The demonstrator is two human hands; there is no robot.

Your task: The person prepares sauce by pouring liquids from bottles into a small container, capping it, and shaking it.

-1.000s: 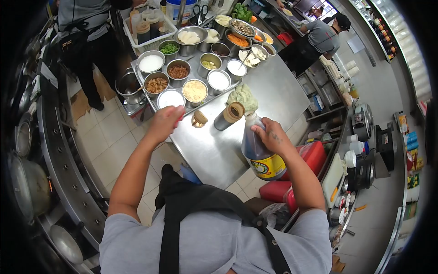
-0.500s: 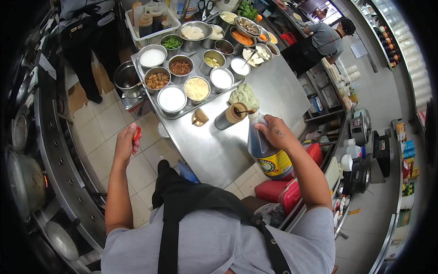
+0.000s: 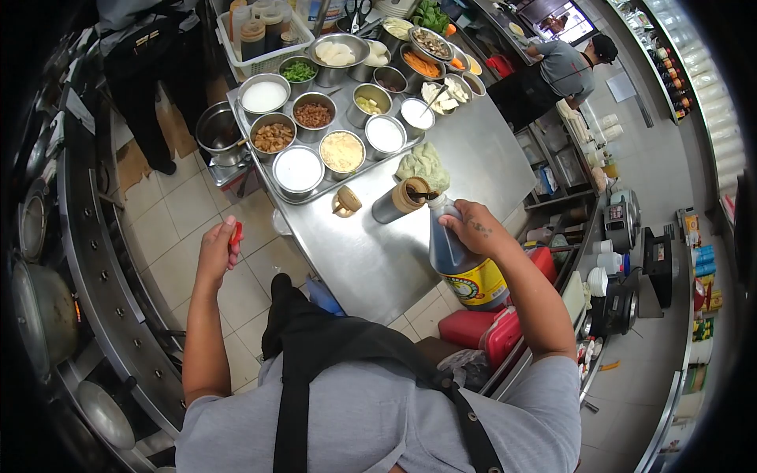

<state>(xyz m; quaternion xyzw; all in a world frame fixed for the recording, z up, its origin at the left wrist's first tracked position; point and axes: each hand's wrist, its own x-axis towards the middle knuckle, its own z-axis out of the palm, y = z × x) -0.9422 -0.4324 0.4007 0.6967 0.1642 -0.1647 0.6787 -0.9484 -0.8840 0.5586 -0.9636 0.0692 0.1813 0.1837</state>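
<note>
My right hand [image 3: 471,227] grips the neck of a big sauce jug [image 3: 467,272] with a yellow label, its mouth tipped toward a squeeze bottle [image 3: 391,205]. Dark liquid runs from the jug into the bottle's open top. The bottle stands upright on the steel table [image 3: 371,268]. Its tan nozzle cap [image 3: 345,202] lies on the table to the left. Behind the bottle sits a crumpled pale green cloth [image 3: 423,165]. My left hand [image 3: 218,248] is held off the table's left side, closed on a small red cap [image 3: 236,233].
A tray [image 3: 319,189] of steel bowls with chopped ingredients and white powders fills the table's far side. A basket of bottles [image 3: 264,57] is behind it. One person [image 3: 154,87] stands at far left, another [image 3: 560,71] at far right. A stove [image 3: 118,299] runs along the left.
The jug is tipped slightly more, and the dark stream at its mouth looks thicker. My left hand has barely moved.
</note>
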